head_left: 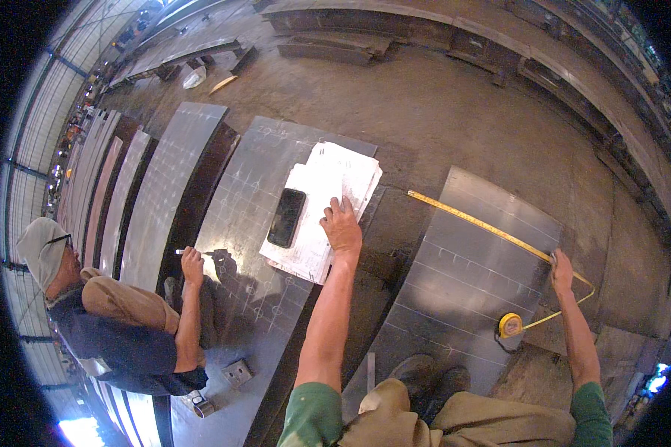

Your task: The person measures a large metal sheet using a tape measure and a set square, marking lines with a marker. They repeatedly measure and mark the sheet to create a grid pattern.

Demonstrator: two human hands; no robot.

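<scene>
While the left hand (341, 223) is over the stack of papers (343, 175), fingers partly bent, tips down at the sheets, the right hand (562, 272) has its fingers closed on the yellow tape blade (477, 223). Can't tell if the left is pinching a sheet or just touching.

Key relation: blade's straight run goes left and away from the right hand, crossing the marked steel plate (455, 290) roughly widthwise; plate's long axis runs away from the body. Free end sits past the plate's left edge, right of the left hand, well apart from it. Right hand is at the plate's right edge and is the nearer one: it's on the blade.

Past the right hand, blade loops out right and doubles back to the tape case (510, 325), which is nearer the body and left of that hand.

Black phone (286, 217) on the papers, just left of the left hand. Further left, co-worker (119, 335) holding a white marker (179, 252).
</scene>
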